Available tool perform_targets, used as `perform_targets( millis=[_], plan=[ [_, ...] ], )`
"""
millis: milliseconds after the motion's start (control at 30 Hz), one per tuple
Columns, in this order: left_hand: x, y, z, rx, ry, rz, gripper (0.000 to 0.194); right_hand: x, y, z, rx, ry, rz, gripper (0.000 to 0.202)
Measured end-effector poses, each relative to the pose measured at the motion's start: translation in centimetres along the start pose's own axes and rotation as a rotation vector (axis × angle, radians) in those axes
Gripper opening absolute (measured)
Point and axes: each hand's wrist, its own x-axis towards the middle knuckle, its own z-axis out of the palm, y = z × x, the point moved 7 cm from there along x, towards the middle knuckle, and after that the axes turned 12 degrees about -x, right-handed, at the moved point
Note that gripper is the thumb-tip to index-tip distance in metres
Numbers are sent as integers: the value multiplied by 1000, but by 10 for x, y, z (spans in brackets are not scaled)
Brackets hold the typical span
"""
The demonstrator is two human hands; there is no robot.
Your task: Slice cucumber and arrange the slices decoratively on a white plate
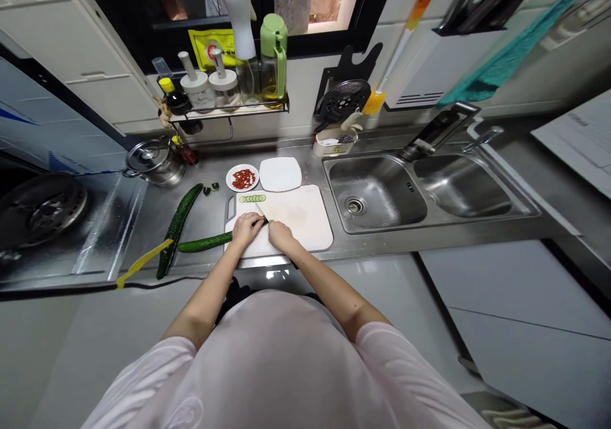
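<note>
While the left hand holds cucumber, the right grips a knife.

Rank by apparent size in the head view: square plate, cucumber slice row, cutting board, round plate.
Largest to smallest:
1. Cutting board, partly covered by the hands
2. Square plate
3. Round plate
4. Cucumber slice row

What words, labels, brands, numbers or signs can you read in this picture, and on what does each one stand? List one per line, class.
No text can be read with certainty.
Yellow packet behind the shelf jars: dark characters and a red round mark, too blurred to read.
White panel at the right edge: a short grey line of print, too blurred.
Cream caddy beside the sink: a small mark, too small.
</note>
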Motion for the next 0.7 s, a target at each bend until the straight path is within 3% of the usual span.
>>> perform_targets(
  millis=[167,367,700],
  plan=[
    [-1,2,-1,-8,8,19,20,-10,5,5,-13,-12,16,33],
    [0,4,-2,-9,12,18,20,-28,17,24,-41,-63,24,28],
    [0,5,-2,-10,9,24,19,-17,11,20,-29,-38,5,28]
  ],
)
